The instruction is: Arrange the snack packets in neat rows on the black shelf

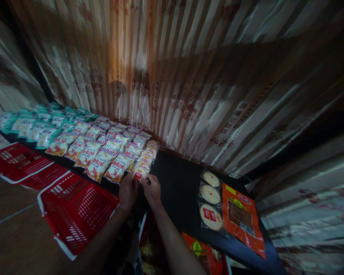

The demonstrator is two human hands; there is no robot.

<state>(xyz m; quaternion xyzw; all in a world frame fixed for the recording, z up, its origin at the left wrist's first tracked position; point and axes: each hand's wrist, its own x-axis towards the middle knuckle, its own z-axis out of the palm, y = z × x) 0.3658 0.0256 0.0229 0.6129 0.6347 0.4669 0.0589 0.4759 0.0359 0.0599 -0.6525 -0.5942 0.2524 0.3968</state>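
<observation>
My left hand (pixel 128 193) and my right hand (pixel 153 191) are closed on the two sides of a wrapped round pastry (pixel 138 173) with a red label. It is at the near end of a row of wrapped round pastries (pixel 147 156) on the black table (pixel 174 183). Right beside my left hand lie several snack bags (pixel 119 167) with blue-striped tops and red print. My fingertips are partly hidden behind the hands and the wrapper.
Green-and-white snack bags (pixel 47 133) fill the table's left end. Flat round pastries (pixel 210 194) and an orange packet (pixel 242 214) lie at the right. Red baskets (pixel 83 206) stand below the front edge. Another orange packet (pixel 202 250) is low by my right forearm. A pleated curtain (pixel 172 76) hangs behind.
</observation>
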